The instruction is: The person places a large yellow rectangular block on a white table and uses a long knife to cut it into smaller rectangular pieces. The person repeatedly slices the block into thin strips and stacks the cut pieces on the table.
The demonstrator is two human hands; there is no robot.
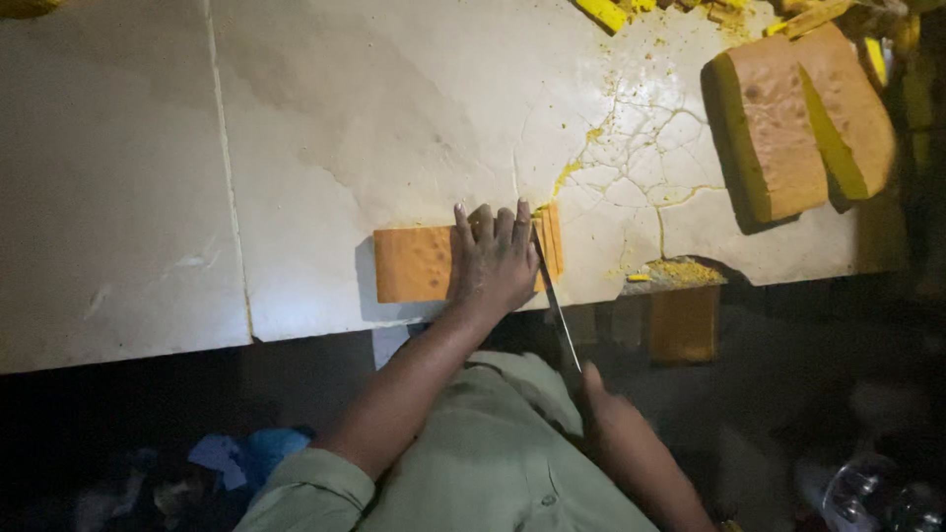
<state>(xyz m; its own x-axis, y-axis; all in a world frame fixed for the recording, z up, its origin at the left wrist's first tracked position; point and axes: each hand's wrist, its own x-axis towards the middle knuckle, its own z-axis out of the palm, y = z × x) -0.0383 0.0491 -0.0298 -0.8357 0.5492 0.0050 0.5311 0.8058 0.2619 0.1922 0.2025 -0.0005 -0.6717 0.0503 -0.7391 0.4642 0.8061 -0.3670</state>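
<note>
An orange-brown cake slab lies at the near edge of the pale tabletop. My left hand presses flat on its right part, fingers spread toward the far side. My right hand grips the handle of a long knife below the table edge. The blade runs up along the right side of my left hand and cuts into the slab. A thin cut slice stands just right of the blade.
Two large yellow cake blocks with brown crusts sit at the far right. Yellow crumbs and trimmings lie on the cracked surface. Another orange piece shows below the table edge. It is dark under the table.
</note>
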